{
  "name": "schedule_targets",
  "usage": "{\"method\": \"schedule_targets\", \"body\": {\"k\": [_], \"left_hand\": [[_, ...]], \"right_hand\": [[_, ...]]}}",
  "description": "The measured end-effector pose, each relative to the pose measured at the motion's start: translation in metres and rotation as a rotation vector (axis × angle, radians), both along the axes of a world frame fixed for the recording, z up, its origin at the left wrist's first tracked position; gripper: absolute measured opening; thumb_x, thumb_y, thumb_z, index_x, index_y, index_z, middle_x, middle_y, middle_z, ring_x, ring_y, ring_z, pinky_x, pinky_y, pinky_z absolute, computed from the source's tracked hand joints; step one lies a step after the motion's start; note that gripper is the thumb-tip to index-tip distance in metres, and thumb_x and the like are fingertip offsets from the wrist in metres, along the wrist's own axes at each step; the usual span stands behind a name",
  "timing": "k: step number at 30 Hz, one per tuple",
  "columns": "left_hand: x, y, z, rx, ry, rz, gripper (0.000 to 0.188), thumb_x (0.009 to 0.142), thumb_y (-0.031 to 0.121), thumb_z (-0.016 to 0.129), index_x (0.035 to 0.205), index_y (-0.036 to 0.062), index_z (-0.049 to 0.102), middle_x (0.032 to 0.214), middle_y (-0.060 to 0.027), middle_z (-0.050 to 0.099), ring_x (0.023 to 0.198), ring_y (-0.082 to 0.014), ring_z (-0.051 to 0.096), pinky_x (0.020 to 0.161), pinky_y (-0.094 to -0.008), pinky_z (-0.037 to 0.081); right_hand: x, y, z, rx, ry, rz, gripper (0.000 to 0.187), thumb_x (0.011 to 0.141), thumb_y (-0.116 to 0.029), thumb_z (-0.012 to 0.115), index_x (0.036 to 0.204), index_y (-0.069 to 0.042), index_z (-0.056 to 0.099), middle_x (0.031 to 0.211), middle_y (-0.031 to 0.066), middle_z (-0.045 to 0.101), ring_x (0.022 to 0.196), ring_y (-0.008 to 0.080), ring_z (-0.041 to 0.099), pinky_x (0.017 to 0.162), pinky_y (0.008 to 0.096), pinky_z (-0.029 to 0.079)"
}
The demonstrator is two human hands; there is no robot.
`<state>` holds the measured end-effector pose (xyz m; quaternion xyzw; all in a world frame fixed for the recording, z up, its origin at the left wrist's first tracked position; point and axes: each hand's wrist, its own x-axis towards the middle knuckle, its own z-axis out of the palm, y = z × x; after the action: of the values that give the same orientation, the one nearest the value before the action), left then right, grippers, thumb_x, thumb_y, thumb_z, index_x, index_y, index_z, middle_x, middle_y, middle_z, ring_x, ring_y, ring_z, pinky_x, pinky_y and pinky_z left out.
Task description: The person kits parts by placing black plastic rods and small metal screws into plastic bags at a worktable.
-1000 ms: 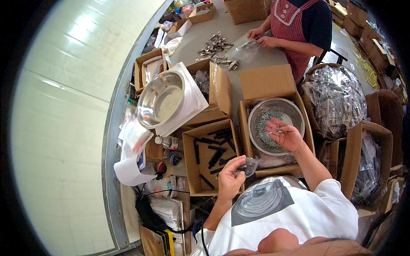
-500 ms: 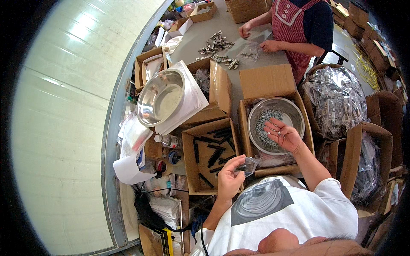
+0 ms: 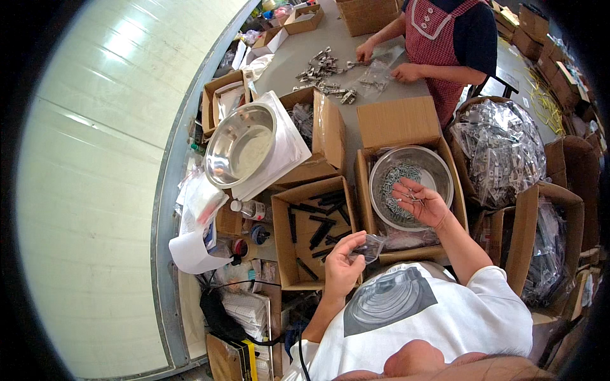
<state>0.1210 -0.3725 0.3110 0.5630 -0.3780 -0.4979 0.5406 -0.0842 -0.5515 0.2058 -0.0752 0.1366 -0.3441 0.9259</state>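
Okay, your left hand [image 3: 344, 267] has a pinched grip on a clear bag [image 3: 372, 247], three o'clock from the box [image 3: 279, 246] of black parts [image 3: 321, 235]. Your right hand [image 3: 431, 207], palm up, fingers loosely spread, carries metal pieces [image 3: 414, 197] over the steel bowl [image 3: 440, 173], one o'clock from the bag.

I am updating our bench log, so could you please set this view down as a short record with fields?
Left hand: pinches a small clear bag
Right hand: open, palm up over the bowl, several small metal pieces on it
Bowl: shiny metal, inside a cardboard box, holding many small screw-like pieces
Box to the left: cardboard, with black elongated parts
Co-worker: red checked apron, one hand at metal parts across the table
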Motion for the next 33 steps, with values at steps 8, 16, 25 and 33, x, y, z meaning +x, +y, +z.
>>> {"method": "schedule_targets", "body": {"k": [8, 16, 25, 33], "left_hand": [[-0.002, -0.002, -0.002, -0.021, -0.099, -0.045, 0.039, 0.074, -0.010, 0.050, 0.112, -0.0068, 0.058, 0.123, -0.0124, 0.054, 0.107, -0.0160, 0.055, 0.084, -0.0245, 0.047], [-0.003, -0.032, -0.007, 0.034, -0.056, -0.133, 0.038, 0.071, -0.005, 0.053, 0.108, -0.0029, 0.061, 0.113, -0.0074, 0.060, 0.096, -0.0118, 0.059, 0.072, -0.0203, 0.047], [-0.009, -0.044, -0.026, -0.072, 0.135, -0.137, 0.030, 0.070, -0.004, 0.058, 0.099, -0.0004, 0.058, 0.089, -0.0015, 0.057, 0.084, -0.0084, 0.052, 0.071, -0.0219, 0.043], [-0.011, -0.043, -0.019, -0.065, 0.158, -0.138, 0.027, 0.075, -0.001, 0.061, 0.102, -0.0021, 0.059, 0.097, -0.0037, 0.059, 0.087, -0.0091, 0.053, 0.078, -0.0214, 0.043]], "right_hand": [[0.001, 0.002, -0.013, -0.039, 0.122, -0.055, 0.029, 0.085, -0.005, 0.052, 0.113, 0.001, 0.056, 0.120, 0.0164, 0.055, 0.105, 0.0263, 0.058, 0.088, 0.0380, 0.051], [0.049, 0.039, 0.130, -0.237, -0.043, 0.039, 0.025, 0.092, -0.025, 0.047, 0.084, -0.003, 0.055, 0.089, 0.0082, 0.052, 0.082, 0.0202, 0.050, 0.076, 0.0330, 0.045], [0.066, 0.056, 0.130, -1.080, 0.372, 0.108, 0.054, 0.094, -0.046, 0.038, 0.072, 0.000, 0.052, 0.088, 0.0113, 0.051, 0.084, 0.0209, 0.049, 0.079, 0.0309, 0.037], [0.055, 0.061, 0.147, -1.301, 0.450, 0.180, 0.069, 0.090, -0.060, 0.035, 0.075, 0.003, 0.059, 0.094, 0.0163, 0.056, 0.093, 0.0268, 0.053, 0.083, 0.0372, 0.040]]}}
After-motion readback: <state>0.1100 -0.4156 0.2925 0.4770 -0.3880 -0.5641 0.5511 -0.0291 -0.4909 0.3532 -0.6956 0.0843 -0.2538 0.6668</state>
